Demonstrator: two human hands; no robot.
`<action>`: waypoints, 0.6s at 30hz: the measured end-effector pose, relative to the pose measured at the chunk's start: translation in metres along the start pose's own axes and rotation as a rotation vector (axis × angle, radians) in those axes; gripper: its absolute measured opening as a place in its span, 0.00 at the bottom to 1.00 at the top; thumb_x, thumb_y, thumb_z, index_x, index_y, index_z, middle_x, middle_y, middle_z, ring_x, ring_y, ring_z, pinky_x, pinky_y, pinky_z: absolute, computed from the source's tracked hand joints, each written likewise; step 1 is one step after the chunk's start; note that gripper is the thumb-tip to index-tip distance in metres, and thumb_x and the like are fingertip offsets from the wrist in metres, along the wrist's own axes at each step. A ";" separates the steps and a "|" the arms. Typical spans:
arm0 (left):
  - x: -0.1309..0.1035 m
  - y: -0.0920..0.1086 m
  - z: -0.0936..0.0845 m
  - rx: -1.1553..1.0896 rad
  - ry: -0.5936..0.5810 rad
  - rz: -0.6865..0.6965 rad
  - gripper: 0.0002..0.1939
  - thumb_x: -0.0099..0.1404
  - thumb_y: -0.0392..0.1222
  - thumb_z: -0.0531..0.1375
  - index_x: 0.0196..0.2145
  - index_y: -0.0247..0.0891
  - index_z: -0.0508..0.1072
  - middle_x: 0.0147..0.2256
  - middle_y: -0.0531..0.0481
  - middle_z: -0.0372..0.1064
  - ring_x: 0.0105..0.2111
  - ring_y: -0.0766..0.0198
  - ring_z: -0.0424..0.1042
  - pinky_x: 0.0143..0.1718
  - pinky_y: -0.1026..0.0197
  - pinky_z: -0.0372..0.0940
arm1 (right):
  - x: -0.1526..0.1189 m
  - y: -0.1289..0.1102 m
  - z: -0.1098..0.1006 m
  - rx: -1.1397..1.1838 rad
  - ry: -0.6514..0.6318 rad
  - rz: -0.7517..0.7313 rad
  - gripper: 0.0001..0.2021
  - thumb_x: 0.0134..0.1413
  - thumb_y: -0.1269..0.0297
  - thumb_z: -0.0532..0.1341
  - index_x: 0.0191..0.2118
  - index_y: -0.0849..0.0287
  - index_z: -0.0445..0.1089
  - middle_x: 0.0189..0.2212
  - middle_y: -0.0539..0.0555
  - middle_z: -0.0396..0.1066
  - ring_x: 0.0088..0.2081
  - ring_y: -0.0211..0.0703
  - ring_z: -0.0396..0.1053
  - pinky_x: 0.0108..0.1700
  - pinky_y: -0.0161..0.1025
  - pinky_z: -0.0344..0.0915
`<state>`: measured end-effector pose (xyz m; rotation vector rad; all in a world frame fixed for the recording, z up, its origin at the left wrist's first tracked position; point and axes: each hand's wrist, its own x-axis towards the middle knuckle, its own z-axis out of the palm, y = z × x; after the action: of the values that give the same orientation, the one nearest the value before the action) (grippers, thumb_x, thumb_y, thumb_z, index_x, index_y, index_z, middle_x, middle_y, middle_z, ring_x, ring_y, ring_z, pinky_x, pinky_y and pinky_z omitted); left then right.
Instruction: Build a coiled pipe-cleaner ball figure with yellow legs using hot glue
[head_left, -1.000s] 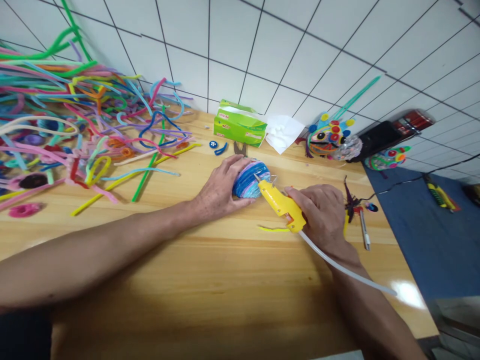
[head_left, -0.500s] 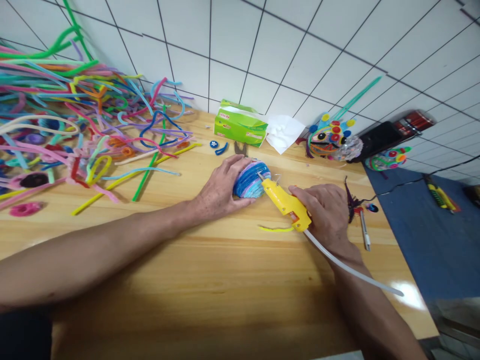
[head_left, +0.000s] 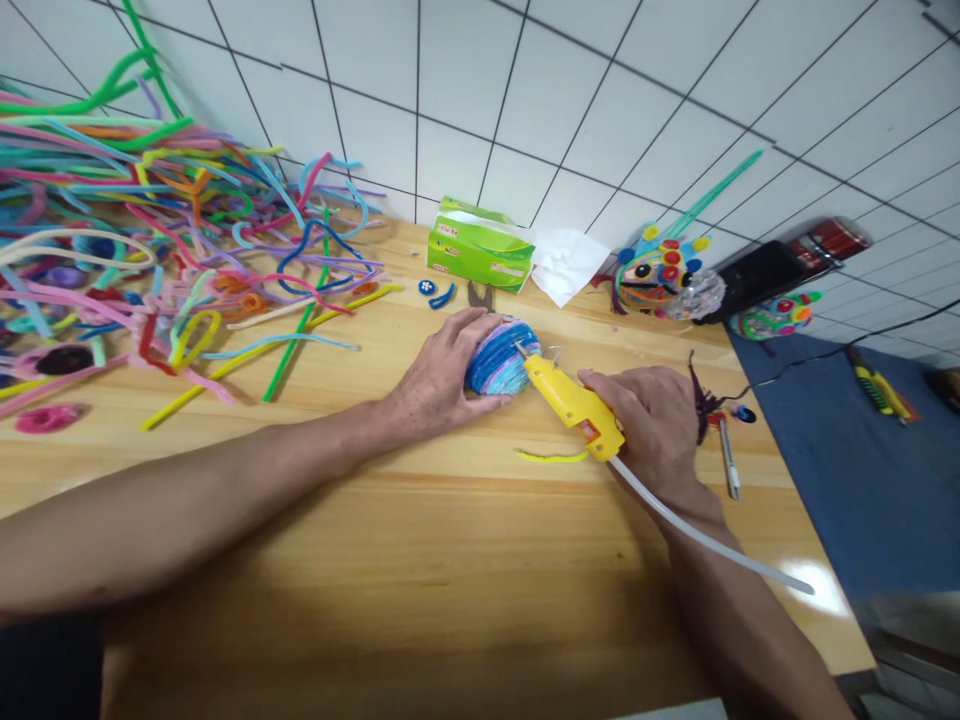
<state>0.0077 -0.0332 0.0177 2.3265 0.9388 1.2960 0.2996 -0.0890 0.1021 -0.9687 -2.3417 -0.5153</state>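
My left hand (head_left: 448, 372) is closed around the left side of a rounded blue, purple and light-blue striped ball (head_left: 504, 362) resting on the table. In my right hand (head_left: 654, 425) is a yellow hot glue gun (head_left: 574, 405), its metal nozzle pointing up and left at the ball's surface. Whether the nozzle touches the ball I cannot tell. A long whitish glue stick (head_left: 705, 540) curves out of the gun's rear and passes over my right wrist. A short yellow pipe cleaner (head_left: 551, 458) lies just below the gun.
A tangle of coloured pipe cleaners (head_left: 187, 250) covers the left side. Along the back are a green tissue pack (head_left: 480, 250), pliers (head_left: 481, 295), a blue button (head_left: 427, 287), a white tissue (head_left: 566, 265) and a decorated figure (head_left: 656, 275). A pen (head_left: 729, 460) lies right.
Almost nothing differs. The glue gun has shifted very slightly to the right, its nozzle still over the ball; my left hand keeps its hold.
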 end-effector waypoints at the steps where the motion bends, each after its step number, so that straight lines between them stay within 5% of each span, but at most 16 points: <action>1: 0.000 0.000 0.000 -0.001 -0.001 0.002 0.50 0.64 0.43 0.77 0.76 0.44 0.57 0.70 0.34 0.65 0.73 0.36 0.65 0.73 0.32 0.69 | 0.000 0.000 0.001 -0.001 0.000 -0.004 0.15 0.79 0.60 0.60 0.64 0.53 0.74 0.37 0.54 0.80 0.39 0.49 0.73 0.47 0.48 0.63; 18: 0.000 0.000 0.000 -0.002 -0.025 -0.049 0.52 0.64 0.44 0.78 0.76 0.46 0.57 0.71 0.35 0.63 0.74 0.36 0.63 0.75 0.30 0.67 | -0.001 0.002 0.001 -0.016 -0.023 -0.017 0.15 0.81 0.56 0.58 0.63 0.51 0.73 0.36 0.53 0.80 0.38 0.49 0.74 0.46 0.48 0.63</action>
<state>0.0080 -0.0337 0.0175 2.2984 0.9799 1.2452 0.3012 -0.0874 0.1007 -0.9677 -2.3720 -0.5328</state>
